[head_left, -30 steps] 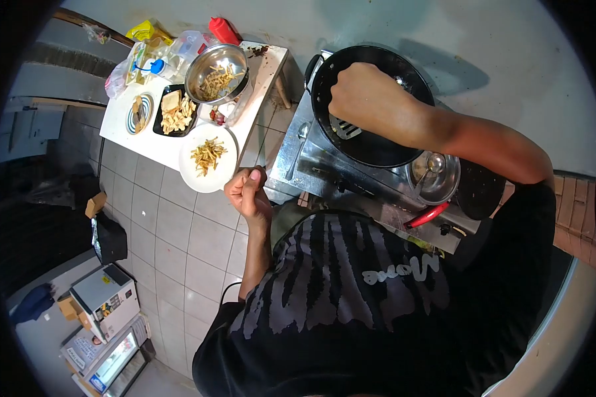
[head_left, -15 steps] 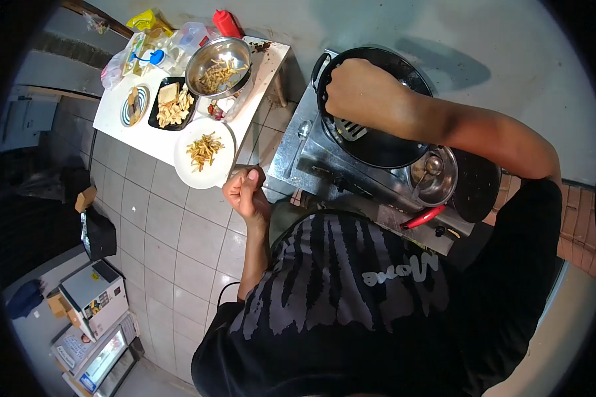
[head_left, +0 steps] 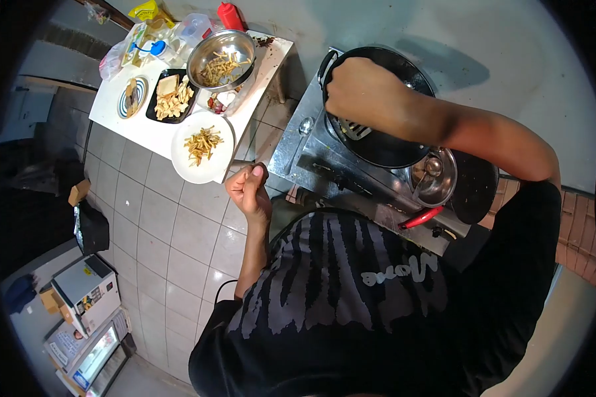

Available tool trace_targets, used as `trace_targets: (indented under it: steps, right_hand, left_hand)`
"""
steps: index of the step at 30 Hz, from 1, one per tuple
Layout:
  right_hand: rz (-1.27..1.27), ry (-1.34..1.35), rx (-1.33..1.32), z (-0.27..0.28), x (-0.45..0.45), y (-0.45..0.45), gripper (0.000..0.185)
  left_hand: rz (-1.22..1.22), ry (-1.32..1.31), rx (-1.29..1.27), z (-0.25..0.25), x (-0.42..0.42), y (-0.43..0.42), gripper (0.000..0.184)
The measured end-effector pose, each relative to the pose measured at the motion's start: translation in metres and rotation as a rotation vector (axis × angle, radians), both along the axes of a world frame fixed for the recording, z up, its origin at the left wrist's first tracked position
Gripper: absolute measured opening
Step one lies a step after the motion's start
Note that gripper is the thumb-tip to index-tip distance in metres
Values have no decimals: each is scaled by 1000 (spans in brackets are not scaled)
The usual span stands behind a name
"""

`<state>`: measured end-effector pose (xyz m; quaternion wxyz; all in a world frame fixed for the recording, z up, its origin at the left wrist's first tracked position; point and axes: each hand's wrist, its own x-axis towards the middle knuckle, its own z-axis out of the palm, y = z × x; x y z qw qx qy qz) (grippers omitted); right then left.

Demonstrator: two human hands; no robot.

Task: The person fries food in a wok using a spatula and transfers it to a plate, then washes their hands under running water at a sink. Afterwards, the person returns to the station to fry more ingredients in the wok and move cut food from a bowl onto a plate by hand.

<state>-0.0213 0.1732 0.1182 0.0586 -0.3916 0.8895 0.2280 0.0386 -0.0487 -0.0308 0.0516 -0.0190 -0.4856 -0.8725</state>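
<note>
My right hand (head_left: 364, 91) is closed over the black wok (head_left: 384, 155) on the stove. Below its wrist shows the slotted head of a metal spatula (head_left: 355, 130); the fist hides the handle. Much of the wok's inside is covered by my hand and forearm. My left hand (head_left: 249, 192) is held in a loose fist, thumb on top, near the corner of the white table (head_left: 149, 141), and nothing shows in it. Close by, a white plate (head_left: 184, 171) of fried strips sits at the table's edge.
On the table stand a steel bowl (head_left: 204, 53) with more strips, a black tray (head_left: 157, 116), a striped plate (head_left: 124, 106) and a red squeeze bottle (head_left: 230, 16). A spoon (head_left: 304, 127) lies on the stove's left side. A red-handled pan (head_left: 422, 217) holds a ladle (head_left: 433, 165).
The camera view has shifted slightly, moving the table and plate a little left in the picture. My right hand stays over the wok and my left hand stays closed.
</note>
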Motion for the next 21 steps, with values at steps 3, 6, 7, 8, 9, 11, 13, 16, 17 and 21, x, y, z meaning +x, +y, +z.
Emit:
trace_targets:
  steps: [3, 6, 7, 8, 9, 11, 13, 16, 17, 21]
  right_hand:
    - [62, -14, -21, 15, -1, 25, 5]
    - [154, 3, -255, 7, -17, 80, 23]
    - [12, -43, -230, 3, -21, 94, 28]
    - [-132, -84, -207, -2, -19, 107, 34]
    - [-120, -81, -205, -9, -17, 123, 34]
    - [-249, -120, -339, -23, -12, 148, 39]
    - [-305, -147, -337, -26, -5, 153, 40]
    - [-365, -163, -385, -39, 4, 164, 40]
    - [-366, -144, -435, -45, 7, 169, 39]
    - [-354, -133, -584, -58, 19, 182, 35]
  left_hand:
    - [-14, 19, -24, 0, 1, -2, 41]
    - [-6, 26, -44, 1, 1, -4, 42]
    - [-48, 13, -63, 3, 0, -4, 44]
    - [-92, 3, -84, 4, 1, -3, 45]
    - [-80, 6, -82, 7, -1, -4, 45]
    - [-415, 51, -355, 11, -5, -6, 43]
    - [-486, 31, -477, 19, -3, 4, 39]
    - [-599, 27, -667, 21, -1, 14, 24]
    - [-621, 10, -750, 26, 0, 19, 20]
    - [-658, -23, -798, 28, 1, 31, 21]
